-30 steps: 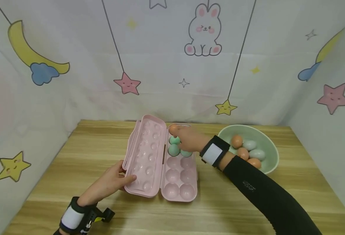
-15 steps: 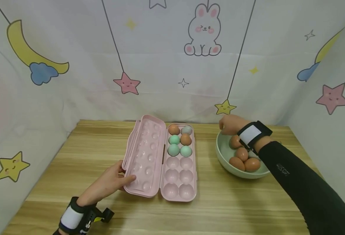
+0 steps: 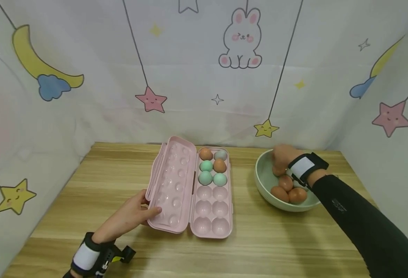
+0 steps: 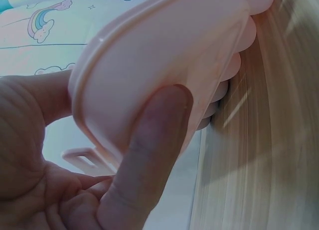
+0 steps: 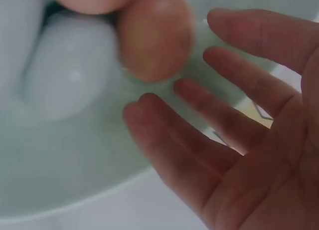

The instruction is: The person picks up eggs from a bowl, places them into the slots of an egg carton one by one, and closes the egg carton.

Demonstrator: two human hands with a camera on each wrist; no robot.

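In the head view, my left hand (image 3: 127, 216) grips the near end of the pink egg box's raised lid (image 3: 172, 181). Its thumb (image 4: 162, 130) presses the lid's inside. The box's egg tray (image 3: 211, 197) holds several eggs in its far rows: brown, green and a pale grey one. My right hand (image 3: 284, 157) reaches into the pale green bowl (image 3: 264, 181). In the right wrist view its fingers are spread, just short of a brown egg (image 5: 157, 38) and holding nothing. A whitish egg (image 5: 72, 68) lies beside that brown one.
More brown eggs (image 3: 298, 195) lie in the near part of the bowl. The wooden table (image 3: 252, 247) extends around box and bowl. A patterned cloth (image 3: 197, 69) hangs behind and at both sides.
My right hand has left a brown egg in the tray's far left cup and moved right, down into the bowl. The bowl shifted slightly. My left hand has stayed on the lid.
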